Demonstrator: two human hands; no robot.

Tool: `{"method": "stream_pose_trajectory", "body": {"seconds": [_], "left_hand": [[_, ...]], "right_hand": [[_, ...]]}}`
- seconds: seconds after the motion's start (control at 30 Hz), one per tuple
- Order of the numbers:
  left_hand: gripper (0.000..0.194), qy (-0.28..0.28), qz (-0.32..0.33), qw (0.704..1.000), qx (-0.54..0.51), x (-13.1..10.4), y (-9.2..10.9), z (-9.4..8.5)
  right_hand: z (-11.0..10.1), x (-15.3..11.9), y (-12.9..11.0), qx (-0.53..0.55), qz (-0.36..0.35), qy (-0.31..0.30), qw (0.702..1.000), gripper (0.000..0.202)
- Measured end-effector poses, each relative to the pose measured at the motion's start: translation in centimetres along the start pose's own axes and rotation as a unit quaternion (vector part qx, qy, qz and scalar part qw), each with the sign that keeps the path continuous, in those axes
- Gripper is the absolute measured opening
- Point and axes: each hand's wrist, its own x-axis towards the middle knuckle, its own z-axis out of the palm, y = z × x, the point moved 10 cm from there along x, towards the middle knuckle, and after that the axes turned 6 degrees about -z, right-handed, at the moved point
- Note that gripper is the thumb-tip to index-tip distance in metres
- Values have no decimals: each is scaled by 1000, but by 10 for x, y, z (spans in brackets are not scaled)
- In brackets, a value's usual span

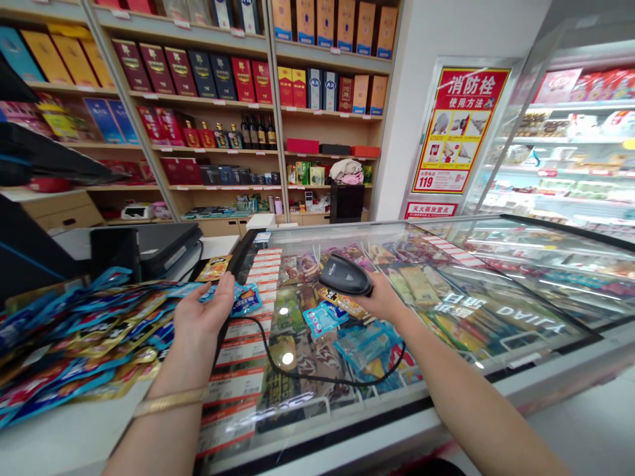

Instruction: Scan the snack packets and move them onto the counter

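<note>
My right hand [384, 297] is wrapped firmly round one end of a smooth black scanner [344, 274], just off centre toward 5 o'clock; its rounded head points to 10 o'clock, perhaps because the moulded body suits the palm that way. Its thin, rubbery cable [322, 379] loops across 6 o'clock over a flat glass lid [292, 430], slack, probably to allow reach. Just below the scanner, a gold packet [354, 307] and a crinkled pale-blue packet [325, 318] appear to lie on the glass, likely handy as a level surface. At 8 o'clock my left hand [206, 314] is half open, palm up, seemingly empty, beside a shiny blue packet [248, 301]. Farther out, glossy flat foil packets [99, 344] heap loosely on a pale worktop [59, 430]
</note>
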Motion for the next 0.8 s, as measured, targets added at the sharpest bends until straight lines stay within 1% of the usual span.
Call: {"method": "stream_pose_trajectory", "body": {"seconds": [0.1,0.17,0.23,0.27,0.3,0.33,0.37,0.4,0.47,0.53,0.57,0.6,0.63,0.67,0.7,0.73,0.8], "left_hand": [[49,18,-5,999,-41,-2,-6,-1],[44,-7,-2,1000,-16,-4,-13,7],[36,-26,9,997,73,-7,-26,13],[31,-37,27,989,143,-9,-32,17],[26,-56,53,971,228,-11,-41,23],[23,-82,84,939,323,-15,-51,32],[22,-115,120,894,417,-20,-63,43],[24,-150,158,836,503,-27,-78,55],[30,-232,239,705,626,-45,-112,77],[40,-321,309,574,687,-67,-148,94],[45,-355,333,514,706,-76,-165,97],[50,-376,345,460,727,-82,-180,97],[55,-382,345,415,750,-83,-192,94],[60,-378,338,379,775,-82,-201,89],[64,-369,326,349,798,-78,-207,84],[66,-358,314,326,816,-75,-211,78],[65,-338,305,298,839,-71,-213,71]], "right_hand": [[-1,0,0,-4,-3,6,1000,26],[-2,1,-1,-4,-6,11,1000,27],[-2,1,-1,-6,-9,11,1000,27],[-3,2,-2,-9,-10,11,1000,26],[-3,2,-2,-13,-12,13,1000,25],[-4,2,-3,-17,-15,16,1000,24],[-5,3,-3,-20,-19,20,999,24],[-6,3,-4,-22,-22,25,999,25],[-8,3,-4,-24,-27,32,999,26],[-8,4,-3,-28,-29,34,999,24],[-9,4,-3,-29,-32,36,998,22],[-9,5,-4,-30,-36,39,998,21],[-9,5,-4,-29,-40,41,998,20],[-9,5,-4,-29,-44,44,998,19],[-10,5,-5,-29,-47,47,997,19],[-10,5,-6,-30,-50,51,997,19],[-11,5,-7,-31,-53,57,996,20]]}}
